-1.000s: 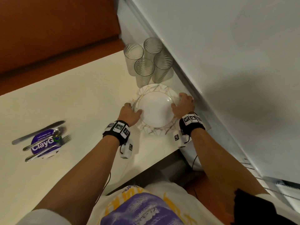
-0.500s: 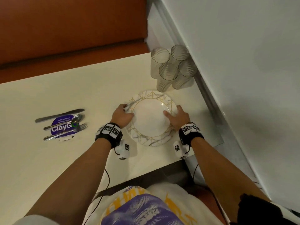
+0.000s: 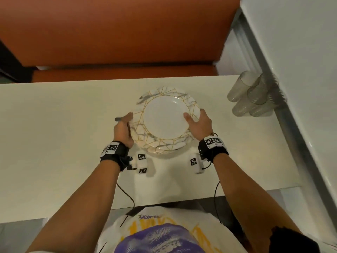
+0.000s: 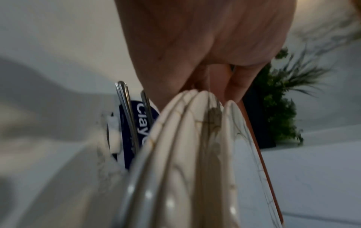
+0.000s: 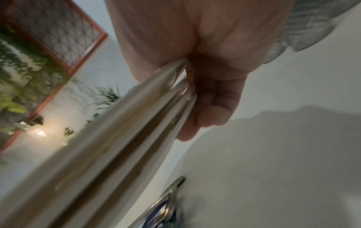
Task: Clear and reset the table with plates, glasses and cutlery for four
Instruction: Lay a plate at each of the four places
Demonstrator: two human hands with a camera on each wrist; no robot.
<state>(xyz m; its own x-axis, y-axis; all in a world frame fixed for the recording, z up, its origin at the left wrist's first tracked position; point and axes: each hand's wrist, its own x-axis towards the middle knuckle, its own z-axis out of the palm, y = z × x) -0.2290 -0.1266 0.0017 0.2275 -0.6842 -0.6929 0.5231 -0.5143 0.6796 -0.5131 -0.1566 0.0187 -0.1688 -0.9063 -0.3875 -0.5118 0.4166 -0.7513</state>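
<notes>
A stack of marble-and-gold-rimmed plates (image 3: 165, 117) hangs just above the cream table (image 3: 54, 134), gripped at both sides. My left hand (image 3: 125, 125) holds the left rim, thumb on top, fingers hidden beneath. My right hand (image 3: 197, 121) holds the right rim, thumb on the top plate. The left wrist view shows the stacked plate edges (image 4: 185, 154) with cutlery (image 4: 125, 104) on a blue coaster (image 4: 136, 123) below them. In the right wrist view my fingers (image 5: 210, 111) curl under the plates (image 5: 117, 146). Several ribbed glasses (image 3: 253, 95) stand clustered at the table's far right.
A dark cutlery tip (image 3: 118, 119) pokes out beside my left hand; the rest lies hidden under the plates. An orange bench (image 3: 127, 33) runs behind the table. A white wall (image 3: 300, 70) borders the right side, close to the glasses.
The plate stack has been carried left, away from the glasses and over the cutlery on the coaster. Both hands keep their grip on its rim.
</notes>
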